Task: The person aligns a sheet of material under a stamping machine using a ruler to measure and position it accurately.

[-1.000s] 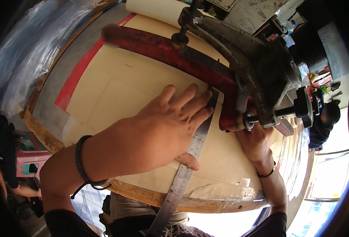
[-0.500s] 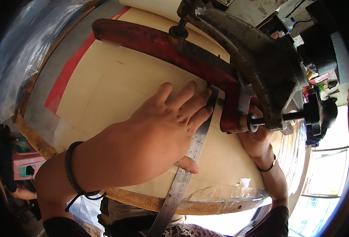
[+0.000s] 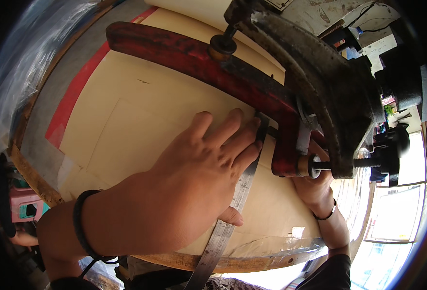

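Note:
A steel ruler (image 3: 240,191) lies across a tan sheet (image 3: 126,125) that covers a wood-edged board, and its near end juts past the front edge. Spread over it, my left hand (image 3: 194,179) presses down with fingers apart and the thumb on the metal. The ruler's far end touches or nearly touches a red metal arm (image 3: 174,50). My right hand (image 3: 312,188) is beside the red arm's lower end, right of the ruler. Its fingers are hidden behind the arm and a screw, so whether it holds something cannot be seen.
A heavy cast metal bracket (image 3: 315,72) with screws and black knobs overhangs the board at upper right. Red tape (image 3: 73,101) runs along the sheet's left side. Clear plastic (image 3: 34,67) lies beyond it. A pink stool (image 3: 25,205) stands lower left.
The view has shifted slightly, so the metal bracket and my hands appear a little lower. My left hand stays pressed on the ruler; my right hand stays behind the red arm.

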`<state>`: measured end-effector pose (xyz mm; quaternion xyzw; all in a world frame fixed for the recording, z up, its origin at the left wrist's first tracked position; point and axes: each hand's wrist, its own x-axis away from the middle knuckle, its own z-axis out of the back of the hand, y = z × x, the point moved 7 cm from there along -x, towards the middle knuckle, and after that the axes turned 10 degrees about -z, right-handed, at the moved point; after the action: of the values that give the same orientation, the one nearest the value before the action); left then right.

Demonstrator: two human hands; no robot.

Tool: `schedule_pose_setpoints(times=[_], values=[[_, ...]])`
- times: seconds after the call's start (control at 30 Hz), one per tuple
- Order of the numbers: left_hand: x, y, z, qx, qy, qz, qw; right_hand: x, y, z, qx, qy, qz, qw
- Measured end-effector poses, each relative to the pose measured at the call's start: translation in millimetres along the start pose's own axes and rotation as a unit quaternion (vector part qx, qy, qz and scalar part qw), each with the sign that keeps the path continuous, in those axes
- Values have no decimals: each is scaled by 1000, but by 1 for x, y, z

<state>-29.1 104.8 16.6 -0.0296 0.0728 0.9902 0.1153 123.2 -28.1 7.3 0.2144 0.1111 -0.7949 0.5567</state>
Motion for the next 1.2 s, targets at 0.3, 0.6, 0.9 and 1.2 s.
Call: schedule_pose_setpoints(times=[0.3,0.6,0.9,1.2], values=[[2,-1,0,18,-2,8,1000,-21,-9,20,-142,-3,47,989],[2,-1,0,25,9,7,1000,-10,3,9,-119,-8,17,993],[1,0,1,27,-5,1,1000,28,32,-17,78,56,-25,995],[3,-2,0,21,-5,5,1000,5,11,-6,43,-44,46,997]])
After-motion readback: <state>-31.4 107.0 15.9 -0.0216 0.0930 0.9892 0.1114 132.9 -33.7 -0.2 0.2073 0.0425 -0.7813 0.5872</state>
